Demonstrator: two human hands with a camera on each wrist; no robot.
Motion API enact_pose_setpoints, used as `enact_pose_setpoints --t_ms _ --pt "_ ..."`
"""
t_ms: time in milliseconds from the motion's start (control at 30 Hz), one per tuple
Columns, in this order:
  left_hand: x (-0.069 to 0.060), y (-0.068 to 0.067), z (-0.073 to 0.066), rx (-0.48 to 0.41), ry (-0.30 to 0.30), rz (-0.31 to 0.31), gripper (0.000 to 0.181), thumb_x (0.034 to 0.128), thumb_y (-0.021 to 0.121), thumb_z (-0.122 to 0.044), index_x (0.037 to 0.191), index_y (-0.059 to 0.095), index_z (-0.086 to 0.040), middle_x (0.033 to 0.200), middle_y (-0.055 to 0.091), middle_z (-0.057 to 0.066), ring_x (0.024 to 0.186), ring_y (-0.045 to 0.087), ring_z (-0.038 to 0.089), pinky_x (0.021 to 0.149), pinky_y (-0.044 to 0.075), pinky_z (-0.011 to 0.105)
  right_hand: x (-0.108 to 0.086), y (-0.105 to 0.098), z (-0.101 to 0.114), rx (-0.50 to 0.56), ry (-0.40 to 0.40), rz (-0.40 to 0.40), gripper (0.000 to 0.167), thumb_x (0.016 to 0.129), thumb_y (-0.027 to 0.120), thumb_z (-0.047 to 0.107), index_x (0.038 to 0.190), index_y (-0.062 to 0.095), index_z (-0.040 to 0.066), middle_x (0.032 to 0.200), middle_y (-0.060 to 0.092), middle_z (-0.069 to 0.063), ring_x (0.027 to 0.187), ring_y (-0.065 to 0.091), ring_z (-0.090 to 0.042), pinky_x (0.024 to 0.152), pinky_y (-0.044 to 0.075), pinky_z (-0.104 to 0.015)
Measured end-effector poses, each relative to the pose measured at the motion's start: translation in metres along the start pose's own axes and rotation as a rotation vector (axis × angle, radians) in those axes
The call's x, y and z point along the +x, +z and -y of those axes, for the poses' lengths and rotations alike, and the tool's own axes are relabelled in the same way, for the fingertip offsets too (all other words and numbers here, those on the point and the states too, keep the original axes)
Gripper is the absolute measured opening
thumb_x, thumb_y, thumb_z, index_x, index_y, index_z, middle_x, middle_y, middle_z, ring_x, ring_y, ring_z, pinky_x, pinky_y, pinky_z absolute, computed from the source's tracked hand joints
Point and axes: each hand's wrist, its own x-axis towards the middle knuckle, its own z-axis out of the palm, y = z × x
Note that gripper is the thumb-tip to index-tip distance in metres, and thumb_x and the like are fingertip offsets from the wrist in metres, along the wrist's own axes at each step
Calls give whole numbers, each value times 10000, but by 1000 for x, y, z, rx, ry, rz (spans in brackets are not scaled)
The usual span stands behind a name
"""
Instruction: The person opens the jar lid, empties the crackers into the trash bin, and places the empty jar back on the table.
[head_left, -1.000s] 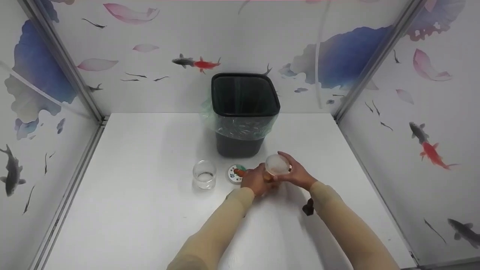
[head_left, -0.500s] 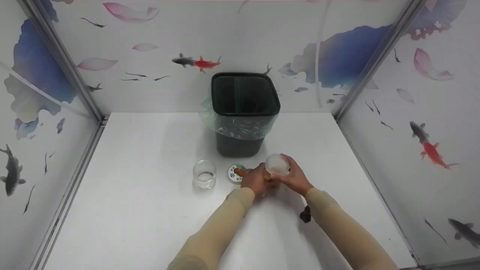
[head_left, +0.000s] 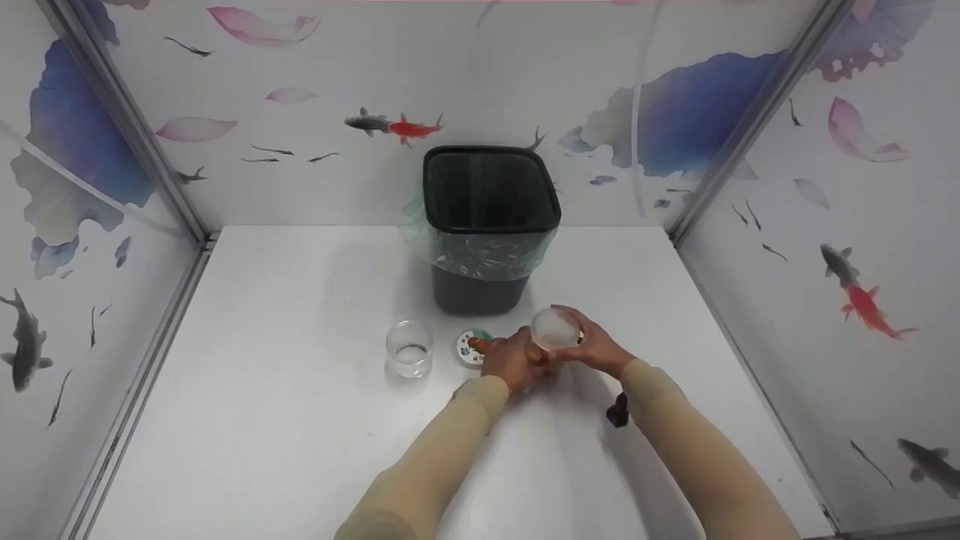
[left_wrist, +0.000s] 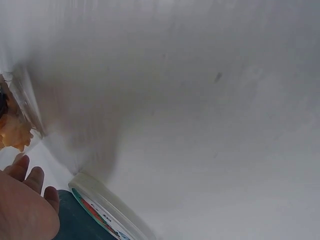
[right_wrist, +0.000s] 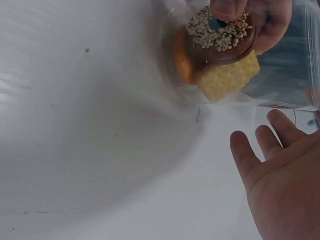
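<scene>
one big black bin [head_left: 480,296], a right hand [head_left: 596,349] gripping one clear tub [head_left: 555,328] in front, a left hand [head_left: 512,364] right by one nutty doughnut [right_wrist: 221,41], can't tell if it's pinching, another clear cup [head_left: 409,349] standing, one round lid [head_left: 466,355], one yellow cracker [right_wrist: 227,82]

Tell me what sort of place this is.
Probably a small booth for tabletop work: a white table is closed in by fish-and-petal printed walls on three sides, with metal strips up the back corners.
</scene>
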Motion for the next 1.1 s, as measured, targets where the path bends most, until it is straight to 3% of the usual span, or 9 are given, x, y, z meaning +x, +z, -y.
enact_pose_setpoints --t_ms 233,400,533,967,1100 --pt "0 0 2 19 7 -17 775 762 822 -539 1370 519 -166 1241 668 1 1079 602 238 990 456 426 -25 13 36 -26 0 -101 984 780 869 228 1549 283 46 1508 384 -211 1333 410 -388 1099 293 -614" --pt "1 2 5 33 39 -27 806 747 825 -559 1370 518 -152 1228 676 11 1070 617 237 984 460 422 -26 27 34 12 17 -206 956 787 863 217 1534 294 39 1475 399 -243 1300 427 -436 1056 344 -615" --pt "1 3 5 53 63 -38 755 762 803 -578 1320 540 -144 1187 695 10 1058 629 231 971 458 408 -24 31 33 37 5 -247 918 792 860 204 1516 325 23 1439 435 -259 1255 452 -460 1017 380 -582" --pt "2 3 2 44 27 -6 739 790 809 -520 1375 520 -174 1256 665 -12 1110 602 213 1006 432 399 -16 8 27 54 -26 -62 879 785 844 130 1520 368 66 1467 445 -209 1299 414 -447 1055 308 -657" --pt "2 1 2 29 6 4 739 785 824 -496 1378 517 -180 1257 662 -9 1116 590 222 1014 429 404 -15 5 28 59 -34 -38 868 777 842 106 1512 384 58 1449 464 -220 1287 419 -453 1053 302 -658"
